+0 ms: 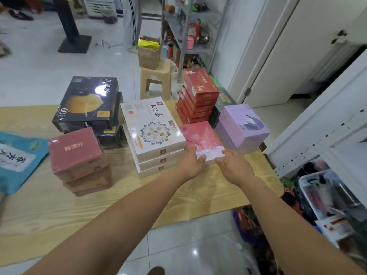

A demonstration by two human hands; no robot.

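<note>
Down on the tiled floor lies a wood-grain mat [139, 195], and packaged gift boxes stand on it in stacks. At the far left is a stack of black boxes [87, 102], shiny with film. Beside it, at the middle, three white boxes [153, 128] are piled squarely. Behind them to the right rises a taller stack of red boxes [200, 90], and two lilac boxes [242, 126] sit one on the other at the mat's right edge. A stack of dusty-pink boxes [75, 153] stands nearer on the left, with a teal pouch [17, 155] lying flat at the picture's left edge. Beyond the mat, a beige plastic stool [156, 80] carries an open cardboard carton [149, 54].

The flowered pink box [200, 139] lies flat and low between the white stack and the lilac pair, just in front of the red stack. Both bare arms stretch forward, nearly straight, and converge on its near edge. The left hand [191, 161] grips the near left corner, thumb over the top and fingers running up the side next to the white stack. The right hand [232, 165] holds the near right corner, thumb at the front edge, fingers curled along the right side.
</note>
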